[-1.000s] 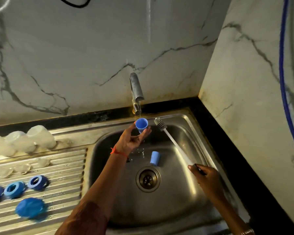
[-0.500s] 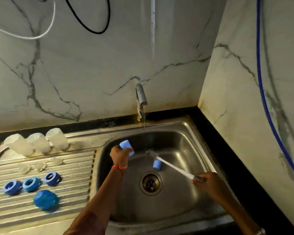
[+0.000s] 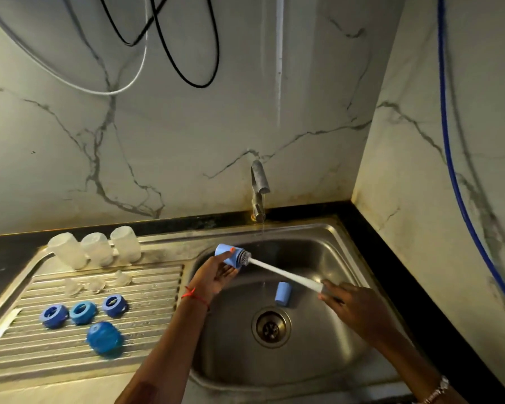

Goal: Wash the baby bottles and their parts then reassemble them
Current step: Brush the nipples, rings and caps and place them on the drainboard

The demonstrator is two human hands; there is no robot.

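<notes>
My left hand (image 3: 213, 277) grips a light blue bottle cap (image 3: 227, 253) on its side over the sink's left edge. My right hand (image 3: 352, 306) holds the white handle of a bottle brush (image 3: 283, 274), whose bristle head sits in the cap's open mouth. A second light blue cap (image 3: 283, 293) lies in the sink basin (image 3: 318, 354) above the drain. On the drainboard (image 3: 146, 325) stand three clear bottles (image 3: 95, 248) upside down, with clear teats (image 3: 95, 284), three blue collar rings (image 3: 83, 312) and a blue dome cap (image 3: 104, 339) in front of them.
The tap (image 3: 259, 182) at the back wall runs a thin stream of water into the basin. Marble walls close in behind and on the right. Black and white cables (image 3: 187, 71) hang on the back wall, a blue hose (image 3: 452, 182) on the right wall.
My left hand turned the blue cap away from the tap stream to lie sideways. My right hand brought the brush head leftward into the cap's mouth. The camera tilted up.
</notes>
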